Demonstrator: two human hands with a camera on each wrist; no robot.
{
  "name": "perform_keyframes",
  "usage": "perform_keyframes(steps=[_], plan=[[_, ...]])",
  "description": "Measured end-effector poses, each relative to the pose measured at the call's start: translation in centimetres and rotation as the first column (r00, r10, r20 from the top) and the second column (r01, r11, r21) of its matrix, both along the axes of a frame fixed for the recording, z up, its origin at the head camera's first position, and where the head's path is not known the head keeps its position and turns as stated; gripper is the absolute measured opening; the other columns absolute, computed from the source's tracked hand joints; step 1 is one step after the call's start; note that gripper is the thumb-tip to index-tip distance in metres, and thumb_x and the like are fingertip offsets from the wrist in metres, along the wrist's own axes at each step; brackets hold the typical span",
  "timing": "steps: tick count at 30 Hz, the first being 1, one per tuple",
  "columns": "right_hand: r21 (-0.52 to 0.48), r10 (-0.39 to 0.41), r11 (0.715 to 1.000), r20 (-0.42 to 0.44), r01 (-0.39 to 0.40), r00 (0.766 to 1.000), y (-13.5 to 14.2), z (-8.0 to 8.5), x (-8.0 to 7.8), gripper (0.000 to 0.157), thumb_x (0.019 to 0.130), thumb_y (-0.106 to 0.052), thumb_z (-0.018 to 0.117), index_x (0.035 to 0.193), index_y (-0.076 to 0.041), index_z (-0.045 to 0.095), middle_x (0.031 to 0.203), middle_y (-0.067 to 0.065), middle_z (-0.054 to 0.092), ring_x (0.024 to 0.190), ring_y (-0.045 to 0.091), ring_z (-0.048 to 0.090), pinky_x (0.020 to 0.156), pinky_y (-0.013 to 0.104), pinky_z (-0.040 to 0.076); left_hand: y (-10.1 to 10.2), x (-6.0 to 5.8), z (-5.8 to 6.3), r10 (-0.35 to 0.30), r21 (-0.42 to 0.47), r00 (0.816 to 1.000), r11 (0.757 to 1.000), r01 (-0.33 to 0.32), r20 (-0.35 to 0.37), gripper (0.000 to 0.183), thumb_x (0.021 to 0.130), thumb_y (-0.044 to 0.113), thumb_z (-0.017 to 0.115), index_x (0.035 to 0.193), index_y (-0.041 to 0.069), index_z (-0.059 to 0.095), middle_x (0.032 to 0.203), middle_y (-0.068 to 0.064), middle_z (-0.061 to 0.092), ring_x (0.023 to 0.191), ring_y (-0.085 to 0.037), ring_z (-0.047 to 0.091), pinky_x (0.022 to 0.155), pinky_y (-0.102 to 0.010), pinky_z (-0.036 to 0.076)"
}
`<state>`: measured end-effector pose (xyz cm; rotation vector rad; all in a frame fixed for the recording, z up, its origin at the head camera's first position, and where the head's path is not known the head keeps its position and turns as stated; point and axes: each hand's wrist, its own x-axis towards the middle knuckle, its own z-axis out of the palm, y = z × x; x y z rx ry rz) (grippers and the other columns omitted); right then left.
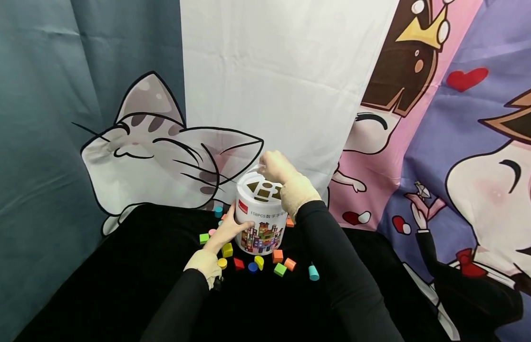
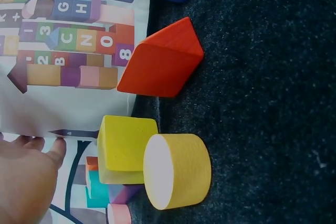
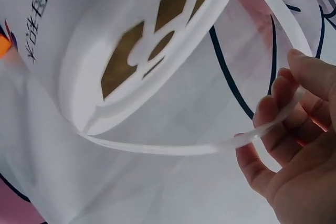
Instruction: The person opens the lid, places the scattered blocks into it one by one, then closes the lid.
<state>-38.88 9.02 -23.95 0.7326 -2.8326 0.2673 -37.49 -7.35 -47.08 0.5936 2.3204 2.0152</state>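
A white toy-block bucket point(image 1: 262, 216) with a printed block city stands on black cloth. Its lid point(image 1: 262, 187) has cut-out shapes. My left hand point(image 1: 231, 227) holds the bucket's left side, thumb across the printed front. In the left wrist view, part of the left hand point(image 2: 29, 177) shows against the bucket wall. My right hand point(image 1: 275, 167) is above the lid, fingers curled around the raised white handle point(image 3: 173, 149). In the right wrist view the right hand point(image 3: 299, 129) pinches the handle between thumb and fingers, beside the lid.
Loose blocks lie around the bucket's base: a red prism point(image 2: 163, 61), a yellow cube point(image 2: 127, 148), a yellow cylinder point(image 2: 181, 170), a green block point(image 1: 280, 270), a teal piece point(image 1: 313, 272) and several others. Behind hangs a cloth backdrop point(image 1: 282, 71) with cartoon figures.
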Motion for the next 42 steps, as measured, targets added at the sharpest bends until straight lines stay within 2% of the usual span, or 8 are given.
perform_keyframes(steps=[2, 4, 7, 11, 19, 26, 32, 42], plan=[[0.009, 0.002, 1.0, 0.014, -0.002, 1.0, 0.0, 0.1, 0.0, 0.014, 0.092, -0.015, 0.067, 0.082, -0.006, 0.069, 0.082, 0.006, 0.067, 0.079, 0.022, 0.061, 0.076, 0.034, 0.049, 0.2, -0.5, -0.9, 0.023, -0.004, 1.0, 1.0, -0.023, -0.014, 0.105, 0.087, 0.032, 0.076, 0.157, 0.023, -0.001, 0.154, -0.011, 0.023, 0.135, -0.033, 0.033, 0.109, -0.054, 0.027], [0.02, 0.003, 1.0, 0.018, -0.004, 1.0, -0.1, 0.4, 0.0, 0.013, 0.093, -0.016, 0.067, 0.084, -0.006, 0.069, 0.085, 0.007, 0.068, 0.08, 0.023, 0.062, 0.077, 0.034, 0.05, 0.3, -0.4, -1.0, 0.032, -0.014, 0.999, 0.999, -0.032, -0.006, 0.109, 0.084, 0.037, 0.078, 0.157, 0.021, -0.001, 0.155, -0.012, 0.021, 0.136, -0.034, 0.032, 0.109, -0.055, 0.027], [0.037, 0.007, 0.999, 0.005, -0.007, 1.0, -0.2, 1.0, 0.0, 0.012, 0.092, -0.016, 0.068, 0.087, -0.005, 0.069, 0.089, 0.009, 0.069, 0.084, 0.023, 0.063, 0.079, 0.034, 0.05, 0.5, -0.3, -0.7, 0.033, -0.027, 0.999, 0.999, -0.033, -0.005, 0.113, 0.083, 0.045, 0.078, 0.158, 0.021, -0.004, 0.158, -0.012, 0.016, 0.138, -0.035, 0.028, 0.11, -0.057, 0.024], [0.039, 0.017, 0.999, -0.021, -0.017, 1.0, -0.4, 2.3, 0.2, 0.012, 0.091, -0.015, 0.068, 0.084, -0.005, 0.068, 0.086, 0.009, 0.067, 0.082, 0.024, 0.062, 0.076, 0.035, 0.049, 0.7, -0.6, 0.2, 0.018, -0.004, 1.0, 1.0, -0.018, -0.02, 0.111, 0.084, 0.043, 0.077, 0.158, 0.026, -0.004, 0.159, -0.009, 0.016, 0.14, -0.033, 0.027, 0.111, -0.055, 0.023], [0.07, 0.04, 0.997, -0.03, -0.037, 0.999, -0.5, 4.7, 1.3, 0.014, 0.09, -0.01, 0.064, 0.077, -0.006, 0.064, 0.074, 0.006, 0.064, 0.072, 0.023, 0.058, 0.068, 0.033, 0.048, -0.1, -0.3, 2.5, -0.013, 0.016, 1.0, 1.0, 0.013, -0.008, 0.108, 0.087, 0.031, 0.075, 0.157, 0.024, -0.007, 0.158, -0.012, 0.019, 0.14, -0.034, 0.027, 0.112, -0.054, 0.022], [0.076, 0.051, 0.996, -0.039, -0.048, 0.998, -2.0, 6.4, 2.9, 0.025, 0.089, -0.01, 0.063, 0.067, -0.01, 0.053, 0.064, 0.001, 0.051, 0.063, 0.019, 0.049, 0.059, 0.029, 0.041, -1.9, 1.6, 5.6, -0.127, 0.091, 0.992, 0.988, 0.125, 0.014, 0.109, 0.087, 0.026, 0.077, 0.157, 0.014, -0.006, 0.157, -0.019, 0.019, 0.141, -0.037, 0.024, 0.112, -0.054, 0.023], [0.093, 0.079, 0.993, -0.064, -0.073, 0.995, -3.4, 7.4, 3.8, 0.034, 0.088, -0.01, 0.063, 0.062, -0.013, 0.041, 0.06, -0.001, 0.041, 0.06, 0.017, 0.042, 0.056, 0.028, 0.035, -3.3, 1.1, 4.8, -0.143, 0.086, 0.989, 0.985, 0.147, -0.044, 0.101, 0.091, 0.028, 0.072, 0.158, 0.019, -0.003, 0.154, -0.017, 0.028, 0.137, -0.034, 0.032, 0.11, -0.052, 0.026], [0.088, 0.085, 0.993, -0.055, -0.08, 0.995, -5.5, 7.4, 5.0, 0.012, 0.092, -0.013, 0.063, 0.081, -0.007, 0.061, 0.079, 0.005, 0.061, 0.072, 0.02, 0.054, 0.067, 0.031, 0.046, -6.2, 1.3, 4.6, -0.188, 0.038, 0.978, 0.981, 0.192, -0.086, 0.091, 0.095, 0.027, 0.067, 0.158, 0.021, 0.002, 0.156, -0.015, 0.023, 0.141, -0.036, 0.023, 0.109, -0.056, 0.025]])
